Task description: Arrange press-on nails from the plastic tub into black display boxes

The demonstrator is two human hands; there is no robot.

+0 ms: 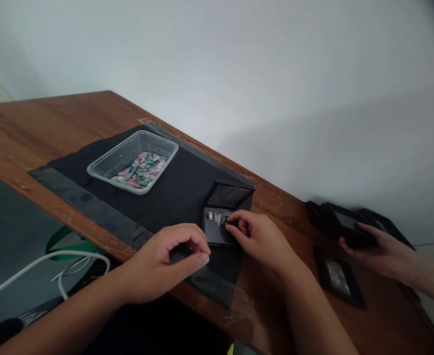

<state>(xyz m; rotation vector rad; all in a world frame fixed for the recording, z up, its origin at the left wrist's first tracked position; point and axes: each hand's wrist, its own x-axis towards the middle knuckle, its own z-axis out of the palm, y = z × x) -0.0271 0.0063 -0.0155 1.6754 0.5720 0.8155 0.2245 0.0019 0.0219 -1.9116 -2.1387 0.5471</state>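
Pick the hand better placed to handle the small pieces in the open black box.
Right, most likely: the right hand is at the row of pieces inside the box, while the left hand is curled outside it, farther from the row.

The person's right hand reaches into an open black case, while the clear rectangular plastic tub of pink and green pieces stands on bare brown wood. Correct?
Not quite: the head view shows the clear rectangular plastic tub of pink and green pieces on a black sheet, not bare brown wood. The right hand does reach into the open black case.
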